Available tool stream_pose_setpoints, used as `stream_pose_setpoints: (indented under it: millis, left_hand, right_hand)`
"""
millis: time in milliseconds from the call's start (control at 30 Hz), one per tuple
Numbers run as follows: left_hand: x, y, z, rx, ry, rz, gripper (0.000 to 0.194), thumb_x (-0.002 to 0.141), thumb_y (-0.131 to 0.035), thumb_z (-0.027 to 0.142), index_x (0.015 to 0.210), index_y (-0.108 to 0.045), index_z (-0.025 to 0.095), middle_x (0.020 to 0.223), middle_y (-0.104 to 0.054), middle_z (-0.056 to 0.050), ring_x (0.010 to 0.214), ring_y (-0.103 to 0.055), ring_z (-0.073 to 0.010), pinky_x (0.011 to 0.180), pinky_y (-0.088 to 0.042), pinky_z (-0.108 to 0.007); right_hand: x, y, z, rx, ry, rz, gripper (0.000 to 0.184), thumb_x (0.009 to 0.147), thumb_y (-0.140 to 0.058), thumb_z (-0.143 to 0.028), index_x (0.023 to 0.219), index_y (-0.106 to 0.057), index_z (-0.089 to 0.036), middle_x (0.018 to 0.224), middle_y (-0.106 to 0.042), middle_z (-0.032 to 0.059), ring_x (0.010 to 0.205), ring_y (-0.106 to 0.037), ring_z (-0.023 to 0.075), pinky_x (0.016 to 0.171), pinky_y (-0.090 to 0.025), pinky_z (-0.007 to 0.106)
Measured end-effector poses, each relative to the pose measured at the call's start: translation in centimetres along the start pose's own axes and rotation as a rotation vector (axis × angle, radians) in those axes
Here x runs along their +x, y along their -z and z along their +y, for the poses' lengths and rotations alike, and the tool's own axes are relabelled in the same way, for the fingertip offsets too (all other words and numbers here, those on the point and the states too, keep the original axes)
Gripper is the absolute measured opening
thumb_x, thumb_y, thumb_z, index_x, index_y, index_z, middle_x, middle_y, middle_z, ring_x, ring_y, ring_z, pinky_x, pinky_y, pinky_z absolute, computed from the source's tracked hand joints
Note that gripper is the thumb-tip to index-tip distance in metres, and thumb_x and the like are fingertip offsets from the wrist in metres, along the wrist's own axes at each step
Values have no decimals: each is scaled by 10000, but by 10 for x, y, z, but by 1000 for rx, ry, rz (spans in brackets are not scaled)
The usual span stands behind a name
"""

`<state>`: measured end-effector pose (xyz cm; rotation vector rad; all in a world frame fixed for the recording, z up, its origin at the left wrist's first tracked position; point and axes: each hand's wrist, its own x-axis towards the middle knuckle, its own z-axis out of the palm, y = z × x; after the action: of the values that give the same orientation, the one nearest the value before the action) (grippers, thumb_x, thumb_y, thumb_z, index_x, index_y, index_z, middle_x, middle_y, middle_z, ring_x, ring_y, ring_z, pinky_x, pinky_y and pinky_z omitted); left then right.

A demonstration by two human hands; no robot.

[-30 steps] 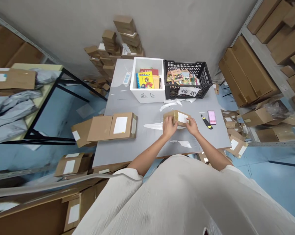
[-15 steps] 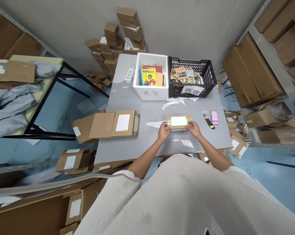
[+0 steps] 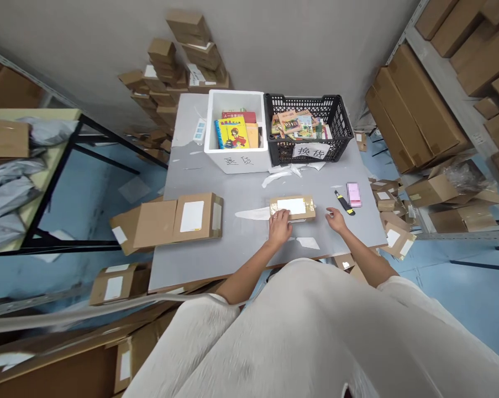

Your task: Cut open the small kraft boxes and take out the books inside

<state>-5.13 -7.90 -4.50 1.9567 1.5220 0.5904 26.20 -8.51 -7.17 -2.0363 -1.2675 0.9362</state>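
A small taped cardboard box (image 3: 309, 208) with a white label on top lies on the grey table (image 3: 232, 253). My left hand (image 3: 279, 225) rests on the box's left front part, fingers stretched over its edge and label. Off to the box's right, my right hand (image 3: 336, 219) hovers apart from it with fingers apart, holding nothing. Just beyond that hand lies a black and yellow utility knife (image 3: 345, 203). A pink phone (image 3: 353, 194) is beside the knife.
At the table's back stand a white foam box (image 3: 236, 160) and a black plastic crate (image 3: 343, 132), both with books inside. An opened cardboard box (image 3: 158, 221) lies at the left. Paper scraps (image 3: 308, 242) are scattered about. Stacked cartons (image 3: 162, 83) rise by the wall.
The small box was turned so its label faces up and set level. My right hand has let go of it and moved right towards the knife; my left hand has shifted onto its top.
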Motion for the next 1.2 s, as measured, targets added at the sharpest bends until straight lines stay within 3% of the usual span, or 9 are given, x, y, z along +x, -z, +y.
stream_pose_setpoints:
  millis: [133, 267, 467, 600, 767, 900, 1033, 1200]
  left_hand:
    - [-4, -4, 2, 49, -11, -20, 662, 866, -637, 142, 1522, -642, 232, 1594, -643, -215, 1564, -527, -436, 1350, -326, -659]
    - [-7, -4, 2, 80, 11, -38, 689, 870, -631, 161, 1556, -623, 223, 1642, -622, -214, 1607, -500, -433, 1372, -304, -655]
    - [-9, -13, 9, 104, 91, 3, 681, 879, -626, 185, 1560, -619, 219, 1655, -628, -199, 1640, -477, -425, 1376, -314, -652]
    - [-10, -15, 15, 215, 133, -16, 687, 913, -591, 193, 1600, -584, 192, 1697, -595, -199, 1666, -451, -416, 1370, -341, -650]
    - [-10, -12, 18, 334, 162, -69, 693, 948, -561, 201, 1640, -548, 166, 1729, -570, -186, 1687, -431, -393, 1359, -386, -622]
    - [-10, -12, 16, 372, 143, -62, 669, 967, -553, 197, 1635, -557, 158, 1715, -582, -189, 1680, -443, -382, 1357, -399, -595]
    - [-10, -13, 14, 401, 133, -61, 650, 981, -537, 188, 1629, -563, 149, 1702, -591, -195, 1673, -453, -379, 1356, -398, -587]
    - [-10, -13, 12, 422, 112, -70, 678, 976, -551, 192, 1653, -547, 161, 1710, -584, -193, 1666, -455, -392, 1353, -389, -602]
  right_hand:
    - [21, 24, 28, -107, -125, 53, 475, 840, -672, -328, 1268, -784, -155, 1360, -752, 195, 1213, -726, 341, 1201, -537, 569]
    - [45, 37, 43, -241, -140, 27, 485, 849, -678, -268, 1307, -780, -145, 1442, -705, 228, 1365, -654, 401, 1263, -451, 601]
    - [75, 39, 54, -316, -64, 2, 474, 892, -689, -265, 1350, -732, -149, 1549, -610, 268, 1433, -515, 470, 1253, -359, 688]
    - [84, 37, 58, -444, -65, -56, 496, 968, -621, -266, 1442, -663, -127, 1534, -607, 261, 1406, -497, 433, 1225, -378, 618]
    - [81, 38, 56, -742, -85, -172, 517, 1047, -526, -218, 1548, -576, -104, 1598, -568, 248, 1404, -486, 380, 1163, -388, 484]
    - [70, 39, 56, -837, -11, -191, 497, 1081, -536, -246, 1559, -558, -110, 1536, -607, 256, 1393, -501, 375, 1140, -382, 467]
    - [58, 38, 57, -838, -6, -204, 487, 1094, -569, -305, 1551, -544, -139, 1493, -629, 254, 1383, -542, 372, 1122, -407, 469]
    - [48, 35, 53, -705, -108, -167, 540, 995, -645, -197, 1524, -547, -149, 1431, -681, 240, 1322, -638, 353, 1105, -466, 454]
